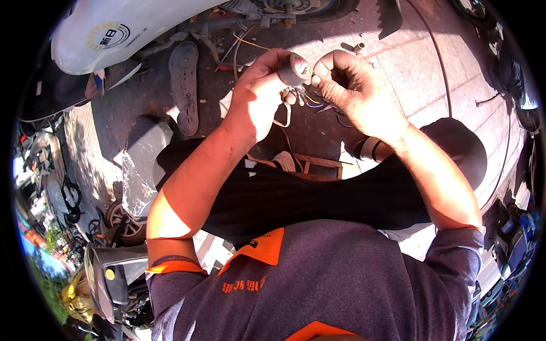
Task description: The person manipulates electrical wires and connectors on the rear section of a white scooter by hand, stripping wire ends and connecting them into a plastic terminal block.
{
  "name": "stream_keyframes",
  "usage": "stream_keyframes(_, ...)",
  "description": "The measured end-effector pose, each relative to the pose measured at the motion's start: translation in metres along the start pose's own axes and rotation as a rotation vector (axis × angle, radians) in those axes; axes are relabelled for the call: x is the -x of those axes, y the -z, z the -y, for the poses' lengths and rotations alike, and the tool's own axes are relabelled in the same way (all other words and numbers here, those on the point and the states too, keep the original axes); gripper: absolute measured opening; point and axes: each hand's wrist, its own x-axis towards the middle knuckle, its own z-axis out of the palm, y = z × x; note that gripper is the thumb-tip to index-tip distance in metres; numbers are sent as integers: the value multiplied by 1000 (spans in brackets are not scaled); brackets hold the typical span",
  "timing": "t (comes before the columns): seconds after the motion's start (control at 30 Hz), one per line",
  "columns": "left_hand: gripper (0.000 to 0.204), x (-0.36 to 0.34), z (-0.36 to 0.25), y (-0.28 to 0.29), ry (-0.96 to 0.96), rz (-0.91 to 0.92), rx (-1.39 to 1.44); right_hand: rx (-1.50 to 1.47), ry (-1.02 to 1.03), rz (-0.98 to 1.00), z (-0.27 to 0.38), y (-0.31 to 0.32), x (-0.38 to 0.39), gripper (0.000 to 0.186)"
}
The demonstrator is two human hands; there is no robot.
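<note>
My left hand [257,94] is closed around a dark roll of tape [294,71], with its pale round opening turned toward my right hand. Close beside the roll, my right hand [361,91] pinches thumb and forefinger together. Whatever lies between those fingertips is too small to make out. Below both hands hang several thin wires [313,102], yellow and blue among them, and a pale looped cable [283,118]. The wires' ends are partly hidden by my hands.
A white vehicle body panel [125,34] reaches in at the upper left, near a wheel [307,8]. A long grey plastic part [183,85] lies on the ground. A wooden frame [318,166] sits between my legs. A dark cable [438,51] crosses the paving at right.
</note>
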Motion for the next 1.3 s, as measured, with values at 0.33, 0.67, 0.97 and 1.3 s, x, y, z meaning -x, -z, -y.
stream_keyframes(0.33,16,-1,-9,8,178,1,47,79,109,-45,18,-9,6,4)
stream_keyframes(0.67,30,-3,-4,7,279,-47,-41,605,482,-71,12,-9,2,12)
stream_keyframes(0.97,56,10,6,1,-184,2,-592,559,324,-64,11,-9,1,11)
stream_keyframes(1.3,46,12,12,9,-489,-66,-996,80,-115,47,23,-8,-1,10)
